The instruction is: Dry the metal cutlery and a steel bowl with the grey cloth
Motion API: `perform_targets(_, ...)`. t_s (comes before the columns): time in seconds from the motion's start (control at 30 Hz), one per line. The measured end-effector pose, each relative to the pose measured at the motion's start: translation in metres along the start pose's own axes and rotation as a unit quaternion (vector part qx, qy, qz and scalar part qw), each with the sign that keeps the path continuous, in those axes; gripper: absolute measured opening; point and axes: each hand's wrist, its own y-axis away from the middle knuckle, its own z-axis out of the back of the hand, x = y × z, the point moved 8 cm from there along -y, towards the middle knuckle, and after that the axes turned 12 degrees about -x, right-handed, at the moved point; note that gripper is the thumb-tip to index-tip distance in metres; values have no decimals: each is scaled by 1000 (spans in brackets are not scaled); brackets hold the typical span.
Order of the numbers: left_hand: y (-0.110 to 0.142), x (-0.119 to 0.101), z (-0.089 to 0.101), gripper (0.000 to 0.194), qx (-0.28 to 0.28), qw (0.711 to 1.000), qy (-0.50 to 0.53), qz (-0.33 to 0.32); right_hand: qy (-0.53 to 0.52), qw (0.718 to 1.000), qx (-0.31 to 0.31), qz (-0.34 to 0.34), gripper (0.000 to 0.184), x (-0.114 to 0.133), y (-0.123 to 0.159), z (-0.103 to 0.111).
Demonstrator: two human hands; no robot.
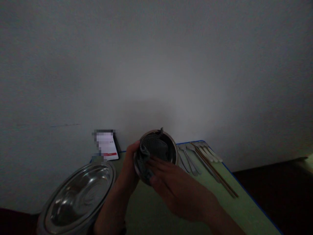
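My left hand [129,168] grips a round metal bowl [174,150] by its left side and holds it tilted with the opening toward me. Inside the bowl lies a dark grey patterned cloth [156,146], one corner of it sticking up over the far rim. With fingers pressed together, my right hand [171,182] pushes the cloth against the bowl's inner left wall. The bowl's underside and most of my left fingers are hidden.
At the left stands a large metal basin [80,195]. A phone [107,145] with a lit screen leans at the wall. On the green table [146,215], forks [189,160], brown chopsticks [215,169] and white-handled utensils [211,153] lie at the right.
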Motion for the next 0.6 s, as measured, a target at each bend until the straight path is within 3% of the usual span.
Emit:
perform_targets(0.13, -4, -12, 0, 29, -19, 997, 13, -75, 52, 997, -14, -55, 41, -11, 2, 5)
perform_targets(0.23, -4, -20, 0, 39, -28, 992, 0, -125, 96, 991, -16, -88, 45, -26, 11, 6)
perform_targets(0.37, -4, -19, 0, 38, -14, 993, -56, -101, 50, 997, 25, -49, 72, -23, 20, 9)
perform_targets(0.5, -6, -18, 6, 27, -30, 996, -48, -72, 19, 998, 34, -47, 39, -15, 15, 19)
perform_targets(0.6, -6, -18, 4, 28, -17, 997, -18, -77, 61, 995, -45, -69, 29, -23, 3, 25)
